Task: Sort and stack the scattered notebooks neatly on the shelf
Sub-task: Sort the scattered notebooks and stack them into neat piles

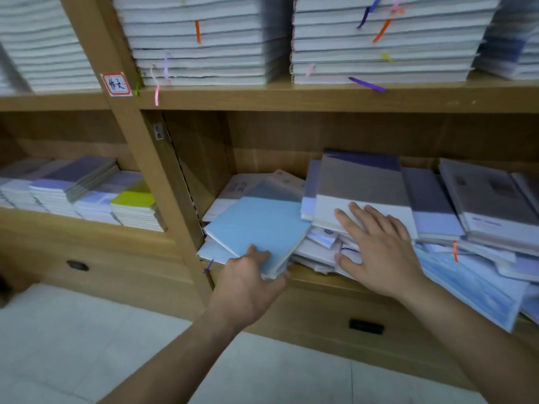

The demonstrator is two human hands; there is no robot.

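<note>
- Wooden shelf (291, 132) (lower bay): scattered notebooks (320, 252) heaped along its front edge.
- Grey-and-white notebook (364, 185) atop heap: right hand (379, 255) flat on it, grip wide.
- Blue notebook (256, 225), at heap's left: corner held in left hand (248, 284) grip.

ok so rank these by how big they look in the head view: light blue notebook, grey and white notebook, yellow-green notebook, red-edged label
1. grey and white notebook and light blue notebook: about alike, not ranked
2. yellow-green notebook
3. red-edged label
</note>
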